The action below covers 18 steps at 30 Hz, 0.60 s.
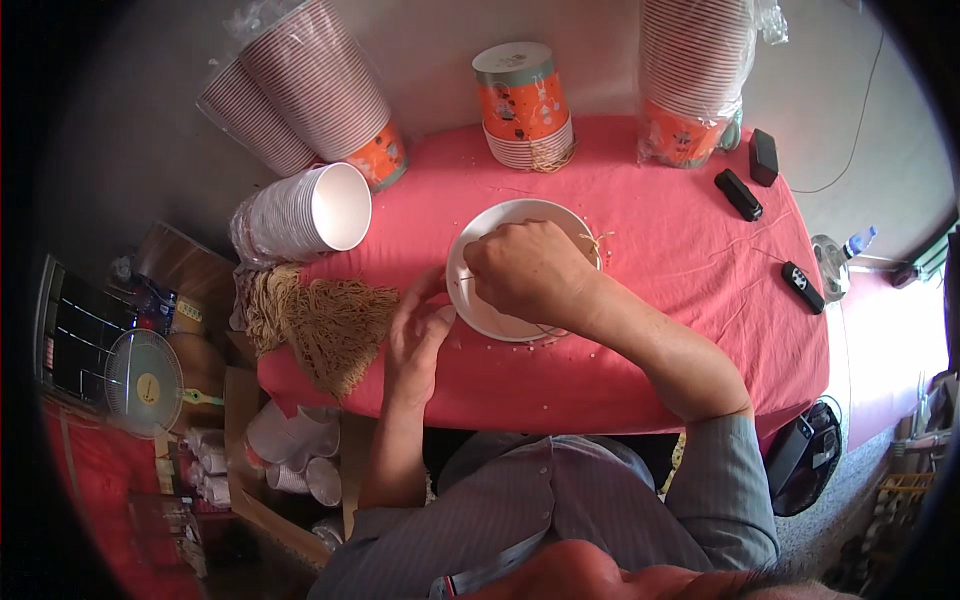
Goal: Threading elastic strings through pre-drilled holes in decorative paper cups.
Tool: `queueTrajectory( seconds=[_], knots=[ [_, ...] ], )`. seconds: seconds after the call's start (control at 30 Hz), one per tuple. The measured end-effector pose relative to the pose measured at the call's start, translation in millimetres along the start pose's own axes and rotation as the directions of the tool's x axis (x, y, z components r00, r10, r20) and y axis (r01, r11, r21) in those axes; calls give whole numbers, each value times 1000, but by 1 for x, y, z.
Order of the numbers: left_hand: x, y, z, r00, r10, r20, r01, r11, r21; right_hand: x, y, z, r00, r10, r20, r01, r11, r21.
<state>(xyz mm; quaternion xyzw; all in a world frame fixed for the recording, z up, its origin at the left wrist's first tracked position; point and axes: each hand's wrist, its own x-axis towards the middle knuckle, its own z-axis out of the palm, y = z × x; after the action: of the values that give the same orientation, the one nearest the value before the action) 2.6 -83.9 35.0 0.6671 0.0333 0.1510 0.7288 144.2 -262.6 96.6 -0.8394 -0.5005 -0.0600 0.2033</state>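
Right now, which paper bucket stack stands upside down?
The short orange-patterned stack at the back middle of the table: it alone shows a closed base on top, rims below.

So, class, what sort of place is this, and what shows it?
Perhaps a small makeshift workroom, judging by the stacked paper buckets, the bundle of tan cords and the pink cloth-covered table.

From far off, I see my right hand (530,262) curled, knuckles up, fingertips hidden, its arm (665,350) bent. My left hand (415,330) sits lower, thumb and fingers apart.
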Motion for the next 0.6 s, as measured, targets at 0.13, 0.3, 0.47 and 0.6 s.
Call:
queueTrajectory(
  seconds=[0.13, 0.3, 0.47, 0.6],
  knots=[
    [2, 3, 0, 1000, -9, 1, 9, 1000, 11, 0, -1, 5, 999, -11, -35, 10, 1000, -13],
    [1, 7, 1, 1000, -21, -9, 21, 999, 30, 1, -3, 5, 999, -31, -40, 30, 999, -27],
    [3, 1, -1, 1000, 24, 8, -24, 999, 30, 2, -4, 7, 997, -41, -59, 40, 999, -24],
    [2, 4, 0, 1000, -7, -7, 7, 999, 32, 2, -5, 7, 998, -39, -56, 37, 999, -33]
  ],
)
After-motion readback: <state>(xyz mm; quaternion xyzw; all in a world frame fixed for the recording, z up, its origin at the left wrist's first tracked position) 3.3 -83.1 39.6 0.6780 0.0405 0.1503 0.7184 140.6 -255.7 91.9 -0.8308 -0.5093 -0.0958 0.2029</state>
